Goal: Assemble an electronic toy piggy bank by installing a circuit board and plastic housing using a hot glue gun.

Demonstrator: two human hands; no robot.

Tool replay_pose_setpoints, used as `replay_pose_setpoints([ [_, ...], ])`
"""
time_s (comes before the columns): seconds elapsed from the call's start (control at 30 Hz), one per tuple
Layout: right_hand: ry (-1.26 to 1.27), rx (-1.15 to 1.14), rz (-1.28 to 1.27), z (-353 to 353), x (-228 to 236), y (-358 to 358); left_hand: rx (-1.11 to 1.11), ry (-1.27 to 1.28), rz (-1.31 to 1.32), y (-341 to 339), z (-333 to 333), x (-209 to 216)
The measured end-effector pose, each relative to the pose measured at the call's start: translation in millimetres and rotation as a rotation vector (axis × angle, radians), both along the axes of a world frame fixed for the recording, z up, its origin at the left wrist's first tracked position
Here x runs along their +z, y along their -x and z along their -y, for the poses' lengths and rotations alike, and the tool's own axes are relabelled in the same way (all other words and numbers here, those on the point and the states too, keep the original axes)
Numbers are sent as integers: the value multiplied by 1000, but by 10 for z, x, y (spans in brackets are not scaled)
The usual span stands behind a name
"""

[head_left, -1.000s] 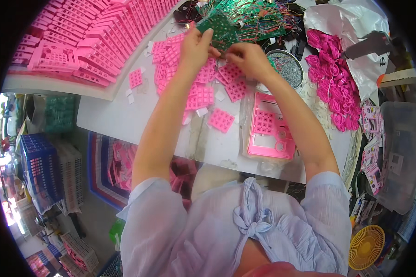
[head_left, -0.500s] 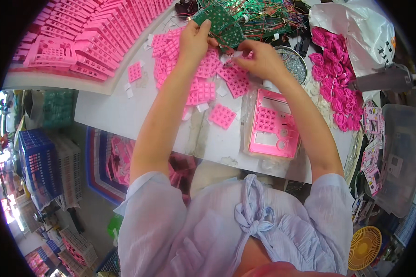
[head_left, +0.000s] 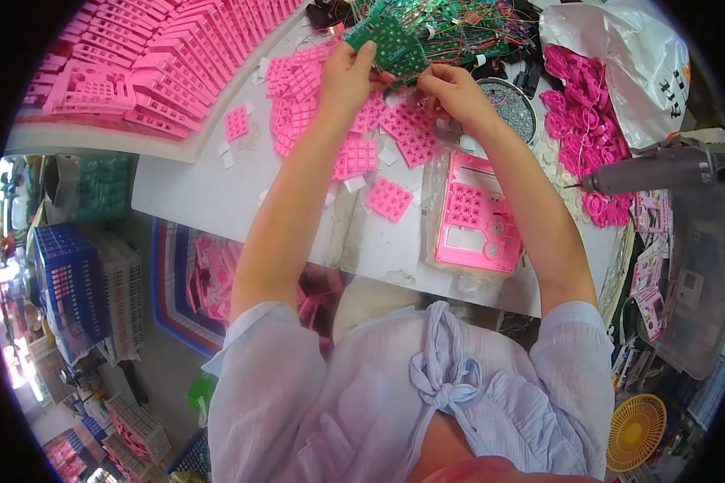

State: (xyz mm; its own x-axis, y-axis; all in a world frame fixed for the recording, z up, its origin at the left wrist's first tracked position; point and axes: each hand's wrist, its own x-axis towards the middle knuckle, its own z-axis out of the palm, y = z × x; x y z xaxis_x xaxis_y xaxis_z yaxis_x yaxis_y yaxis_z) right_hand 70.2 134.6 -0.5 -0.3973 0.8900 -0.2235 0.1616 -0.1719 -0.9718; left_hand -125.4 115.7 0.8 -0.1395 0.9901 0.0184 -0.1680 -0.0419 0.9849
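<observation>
My left hand (head_left: 349, 79) grips a green circuit board (head_left: 398, 50) by its left edge, thumb on top, above a heap of pink rubber keypads (head_left: 298, 88). Close to the board's lower right corner is my right hand (head_left: 453, 95), its fingers pinched together. What they pinch is too small to make out. Behind the board lies a tangle of more green boards with thin wires (head_left: 483, 32). A pink plastic casing (head_left: 479, 216) with a keypad set in it rests on the table (head_left: 298, 229), below my right forearm.
Rows of pink casings (head_left: 165, 68) fill the far left. At the right are a round tin of small metal parts (head_left: 511, 113), bundled magenta cords (head_left: 576, 129), a white plastic bag (head_left: 628, 72) and a hanging electric screwdriver (head_left: 652, 172). A blue-rimmed basket (head_left: 163, 274) stands below the table's left side.
The circuit board has shifted slightly right and turned in my left hand. My right hand has moved a little, still by its corner. The hanging screwdriver has swung toward me and left.
</observation>
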Motion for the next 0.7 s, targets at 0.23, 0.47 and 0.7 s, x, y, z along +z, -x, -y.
replay_pose_setpoints([
  [0.23,-222,68,122,-13,-161,-61,-27,-33,41,-47,-57,-60],
  [0.47,-566,47,432,356,210,-68,-50,-52,61,-93,-34,20],
  [0.7,-590,-55,260,415,155,-40,-109,-75,43,-132,-34,-19],
])
